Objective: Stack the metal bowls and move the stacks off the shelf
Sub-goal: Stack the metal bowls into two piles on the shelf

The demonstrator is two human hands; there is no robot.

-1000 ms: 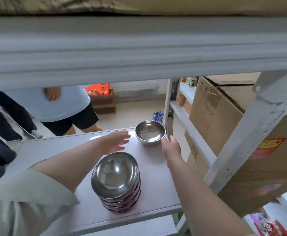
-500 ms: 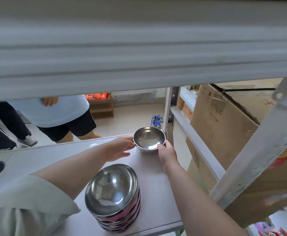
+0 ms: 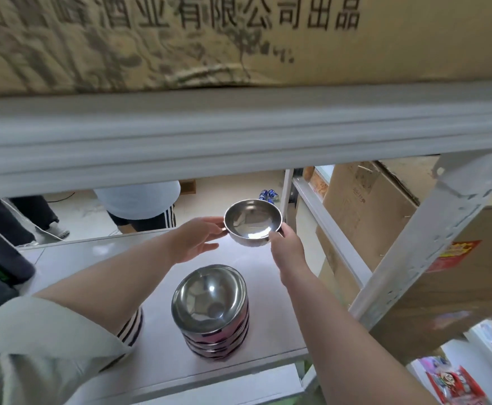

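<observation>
Holding one loose bowl (image 3: 252,222) at the far right of the shelf (image 3: 116,252), pinched rim-to-rim between both hands. Left hand (image 3: 195,238) half open, fingertips only on the left rim, palm off the metal. Right hand (image 3: 286,247) curled under the near right edge, thumb on the rim. Seeming to sit just clear of the shelf, though hard telling from this angle whether the base is touching.

Stack (image 3: 212,309) standing near, centre of the shelf, several bowls nested, top one facing up and leaning slightly left. Possibly a second stack under the left forearm, mostly hidden.

Risks, judging from here:
- Slipping out of a light fingertip pinch on smooth steel, dropping and clattering onto the shelf or off its far edge.
- Knocking the leaning stack with a forearm while bringing the bowl near, toppling it toward the near edge.
- Seating the bowl crooked on the tilted top bowl, making the stack unstable for carrying off.
- Clipping the upper beam (image 3: 238,133) or right upright (image 3: 431,244) when lifting out, given the tight gap.
</observation>
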